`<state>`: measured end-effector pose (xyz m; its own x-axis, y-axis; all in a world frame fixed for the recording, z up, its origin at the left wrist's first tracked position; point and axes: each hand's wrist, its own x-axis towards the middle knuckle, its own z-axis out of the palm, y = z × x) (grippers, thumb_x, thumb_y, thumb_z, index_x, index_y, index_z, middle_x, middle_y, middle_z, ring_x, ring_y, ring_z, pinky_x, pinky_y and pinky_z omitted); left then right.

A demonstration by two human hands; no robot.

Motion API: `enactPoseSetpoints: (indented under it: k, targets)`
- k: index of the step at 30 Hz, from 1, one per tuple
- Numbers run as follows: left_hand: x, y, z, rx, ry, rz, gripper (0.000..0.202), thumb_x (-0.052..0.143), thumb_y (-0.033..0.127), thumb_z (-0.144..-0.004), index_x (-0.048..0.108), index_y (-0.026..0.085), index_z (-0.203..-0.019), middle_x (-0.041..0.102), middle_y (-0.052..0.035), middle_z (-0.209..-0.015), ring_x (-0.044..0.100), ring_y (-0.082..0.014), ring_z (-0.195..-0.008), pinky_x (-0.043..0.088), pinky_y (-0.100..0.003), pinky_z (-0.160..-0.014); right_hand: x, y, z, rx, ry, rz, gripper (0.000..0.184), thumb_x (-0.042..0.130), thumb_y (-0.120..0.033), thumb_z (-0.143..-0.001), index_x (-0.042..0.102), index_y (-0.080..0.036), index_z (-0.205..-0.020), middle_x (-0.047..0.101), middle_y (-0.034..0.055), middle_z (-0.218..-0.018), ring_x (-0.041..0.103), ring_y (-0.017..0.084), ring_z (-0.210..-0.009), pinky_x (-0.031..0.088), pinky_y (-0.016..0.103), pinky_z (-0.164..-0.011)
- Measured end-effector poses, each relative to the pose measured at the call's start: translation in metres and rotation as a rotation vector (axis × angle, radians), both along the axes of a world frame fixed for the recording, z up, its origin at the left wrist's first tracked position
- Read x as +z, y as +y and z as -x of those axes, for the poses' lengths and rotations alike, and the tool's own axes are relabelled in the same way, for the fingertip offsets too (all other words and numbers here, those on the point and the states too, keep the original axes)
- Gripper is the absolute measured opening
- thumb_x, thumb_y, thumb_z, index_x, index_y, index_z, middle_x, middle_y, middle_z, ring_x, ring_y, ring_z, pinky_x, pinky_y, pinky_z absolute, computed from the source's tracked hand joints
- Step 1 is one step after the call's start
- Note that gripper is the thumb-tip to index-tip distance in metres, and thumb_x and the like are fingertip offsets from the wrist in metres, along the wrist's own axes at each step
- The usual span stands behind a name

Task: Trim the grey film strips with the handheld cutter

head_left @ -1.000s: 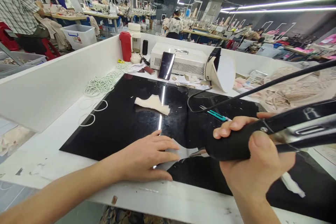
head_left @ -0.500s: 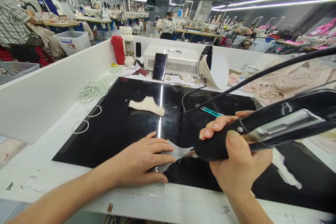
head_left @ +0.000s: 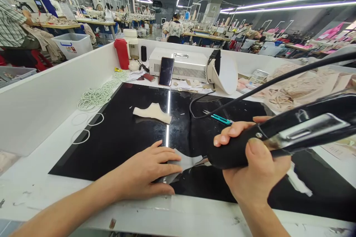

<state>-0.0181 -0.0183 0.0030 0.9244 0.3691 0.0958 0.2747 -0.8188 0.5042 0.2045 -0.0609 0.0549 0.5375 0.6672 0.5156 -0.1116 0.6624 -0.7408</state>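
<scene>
My left hand (head_left: 150, 172) lies flat with fingers spread. Its fingertips press on a thin, translucent grey sheet piece (head_left: 187, 160) on the black mat (head_left: 116, 144). My right hand (head_left: 257, 170) is wrapped round the thick end of a black corded handheld tool (head_left: 314, 126) with a silver strip on its side. A narrow metal tip (head_left: 203, 162) sticks out of the tool and meets the right edge of the grey piece. Beyond my left hand rests a cream, curved foam-like piece (head_left: 152, 112). Partly hidden behind my right wrist is a white strip (head_left: 299, 181).
Teal-handled thread snips (head_left: 221, 119) lie beyond my right hand. The tool's black cable (head_left: 244, 98) arcs over the mat. Pale elastic loops (head_left: 94, 98) lie at left. A phone (head_left: 166, 71) leans on a white vented box (head_left: 191, 63). Beige fabric (head_left: 300, 85) heaps at right.
The view has shifted slightly. The tool has tilted a little, and its tip stays at the grey piece's edge. My left hand keeps its place on the piece.
</scene>
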Motion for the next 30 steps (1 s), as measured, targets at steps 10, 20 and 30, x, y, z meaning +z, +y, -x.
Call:
enactPoseSetpoints:
  k: [10, 20, 30]
  targets:
    - [0.002, 0.000, -0.001, 0.001, 0.005, 0.011, 0.050, 0.077, 0.041, -0.098, 0.064, 0.027, -0.145, 0.061, -0.0082, -0.153, 0.053, -0.0324, -0.145, 0.025, -0.067, -0.129, -0.008, -0.001, 0.006, 0.058, -0.007, -0.007, 0.038, 0.091, -0.031, -0.081, 0.067, -0.024, -0.110, 0.071, -0.0040, -0.080, 0.066, 0.014, -0.061, 0.060, 0.028, -0.057]
    - [-0.001, 0.001, -0.001, 0.005, -0.020, 0.010, 0.050, 0.078, 0.039, -0.096, 0.066, 0.026, -0.143, 0.063, -0.0091, -0.152, 0.054, -0.0321, -0.145, 0.024, -0.065, -0.130, -0.002, 0.001, -0.005, -0.046, -0.023, -0.004, 0.036, 0.089, -0.028, -0.077, 0.066, -0.024, -0.105, 0.072, -0.0043, -0.074, 0.064, 0.015, -0.057, 0.059, 0.029, -0.054]
    - [0.001, 0.000, 0.000, 0.001, 0.000, 0.013, 0.050, 0.076, 0.041, -0.098, 0.065, 0.027, -0.145, 0.062, -0.0084, -0.152, 0.053, -0.0324, -0.146, 0.024, -0.065, -0.130, -0.003, 0.003, -0.011, -0.118, -0.039, 0.006, 0.034, 0.084, -0.025, -0.078, 0.064, -0.023, -0.105, 0.071, -0.0048, -0.073, 0.063, 0.015, -0.057, 0.059, 0.030, -0.053]
